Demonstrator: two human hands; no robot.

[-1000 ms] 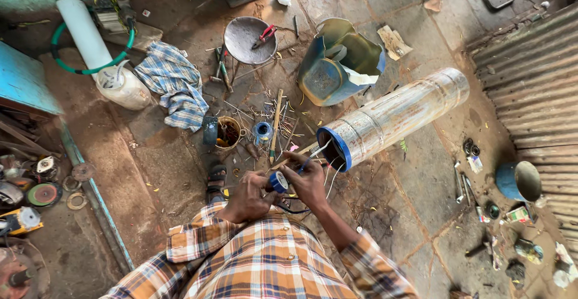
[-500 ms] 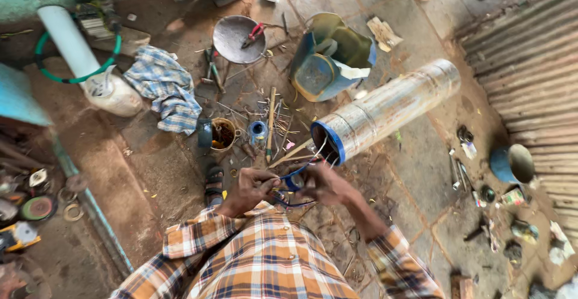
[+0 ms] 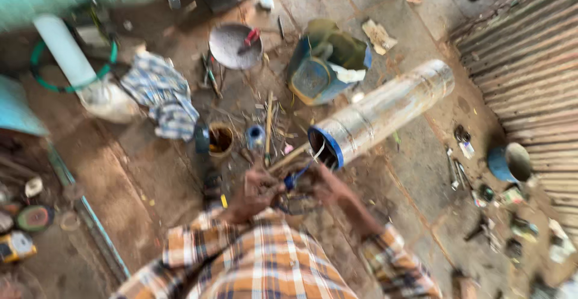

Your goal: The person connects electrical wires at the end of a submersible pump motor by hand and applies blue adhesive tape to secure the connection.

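Head view, blurred by motion: nearest the camera is the person's orange-and-white plaid shirt point(image 3: 265, 263), sleeves reaching forward over the dirt floor point(image 3: 138, 178). The left hand point(image 3: 256, 192) and the right hand point(image 3: 319, 184) meet just above the shirt, close together. Between them sits a small blue piece point(image 3: 291, 181) with a pale wire point(image 3: 313, 157) running from it up toward the mouth of the cylinder; the fingers of both hands seem curled about this piece, though the blur is too heavy to tell whether they pinch it or merely touch it. A thin wooden stick point(image 3: 288, 159) slants past the hands.

Just beyond the hands lies a long metal cylinder point(image 3: 385, 109) on its side, its blue-rimmed open end facing the person. To its left stand a small brown pot point(image 3: 221, 139) and a blue roll point(image 3: 255, 136), with sticks and scraps scattered about them. Farther left lies a blue checked cloth point(image 3: 159, 97). Beyond that are a grey metal bowl point(image 3: 235, 46), a blue and olive container point(image 3: 325, 64), and a white pipe point(image 3: 66, 52) ringed by a green hose point(image 3: 72, 87). Corrugated metal sheeting point(image 3: 530, 64) lines the right side.
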